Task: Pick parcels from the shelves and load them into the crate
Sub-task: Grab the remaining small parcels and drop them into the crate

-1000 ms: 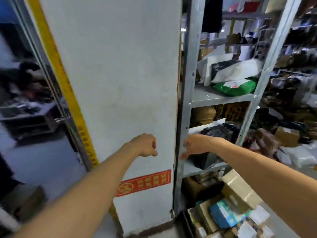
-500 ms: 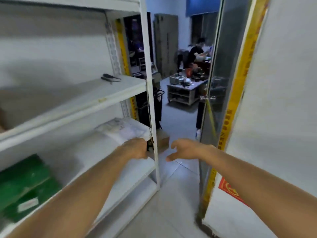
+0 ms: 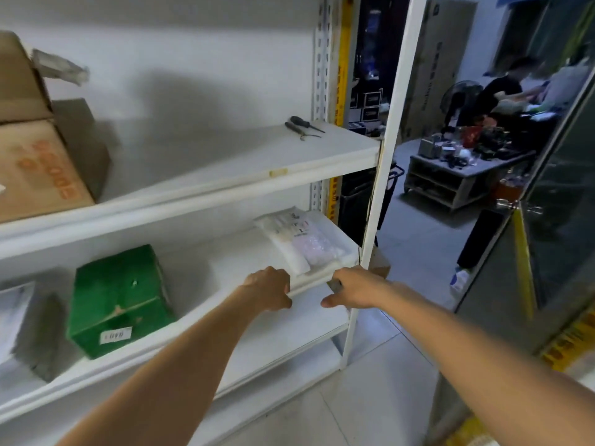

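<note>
— Two hands out over the middle shelf (image 3: 206, 262), both at its near edge. The left hand (image 3: 269, 289) is balled up, fingers curled under, nothing in it that I can see.
— And the right hand (image 3: 354, 289)?
— Loose, thumb poking out to the left, fingers only slightly bent, holding nothing. It sits just beside the white upright post (image 3: 383, 175) at the rack's right end.
— Where are the parcels?
— Closest is a white plastic parcel (image 3: 283, 239) lying flat at the right end of that middle shelf, just beyond both hands, untouched. A bubble-wrap packet (image 3: 317, 249) lies against its right side.
— Anything further left?
— A green box (image 3: 119, 297) with a small white label, standing at the near edge, well apart from the hands. Left of it is a grey-and-white parcel (image 3: 14, 313), partly cut off by the frame.
— And the upper shelf (image 3: 225, 156)?
— A cardboard box (image 3: 35, 169) with orange print at the left, and two dark-handled tools (image 3: 304, 127) at the far right corner.
— What's in the way?
— That post stands right by the right hand, and the upper shelf hangs over the parcels. Behind the post there's a small brown carton (image 3: 381, 267) on the floor and a black bin (image 3: 357, 204).
— Beyond that?
— A doorway, with a person in black (image 3: 499, 91) at a low cluttered table (image 3: 460, 175) and a fan (image 3: 457, 98) beside them. On the near right, a glass door (image 3: 563, 194) with a yellow strip.
</note>
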{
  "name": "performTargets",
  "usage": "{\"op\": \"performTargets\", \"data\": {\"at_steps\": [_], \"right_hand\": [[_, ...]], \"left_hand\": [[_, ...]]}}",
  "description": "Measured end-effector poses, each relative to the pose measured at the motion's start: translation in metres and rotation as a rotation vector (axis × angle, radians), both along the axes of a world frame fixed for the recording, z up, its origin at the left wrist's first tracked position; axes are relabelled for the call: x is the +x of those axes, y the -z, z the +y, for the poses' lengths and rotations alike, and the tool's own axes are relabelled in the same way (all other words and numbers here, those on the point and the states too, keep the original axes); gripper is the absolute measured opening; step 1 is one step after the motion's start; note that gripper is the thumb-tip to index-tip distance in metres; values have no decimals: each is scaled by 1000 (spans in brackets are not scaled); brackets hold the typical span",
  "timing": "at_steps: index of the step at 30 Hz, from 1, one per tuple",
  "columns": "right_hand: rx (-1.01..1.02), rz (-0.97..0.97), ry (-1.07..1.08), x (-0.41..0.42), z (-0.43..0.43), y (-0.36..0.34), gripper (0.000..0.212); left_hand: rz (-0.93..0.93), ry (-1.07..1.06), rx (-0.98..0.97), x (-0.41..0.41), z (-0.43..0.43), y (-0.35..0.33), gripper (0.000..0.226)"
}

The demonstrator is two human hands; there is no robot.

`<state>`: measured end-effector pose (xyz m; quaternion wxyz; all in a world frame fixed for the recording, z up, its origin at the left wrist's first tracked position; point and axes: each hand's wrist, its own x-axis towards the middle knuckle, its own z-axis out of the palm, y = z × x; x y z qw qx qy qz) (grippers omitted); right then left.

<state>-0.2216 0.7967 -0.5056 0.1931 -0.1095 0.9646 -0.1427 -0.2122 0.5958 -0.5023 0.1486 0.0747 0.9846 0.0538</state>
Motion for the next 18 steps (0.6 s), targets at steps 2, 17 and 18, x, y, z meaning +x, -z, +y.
{"op": "performTargets", "data": {"at_steps": [2, 17, 18], "right_hand": [[25, -3, 2, -32, 3, 10, 46], [-71, 28, 32, -220, 13, 73, 66], [-71, 47, 26, -227, 15, 78, 63]], "left_hand": [[0, -27, 51, -34, -7, 11, 33], [-57, -386, 341, -198, -6, 96, 41], [-51, -413, 361, -204, -2, 102, 45]]}}
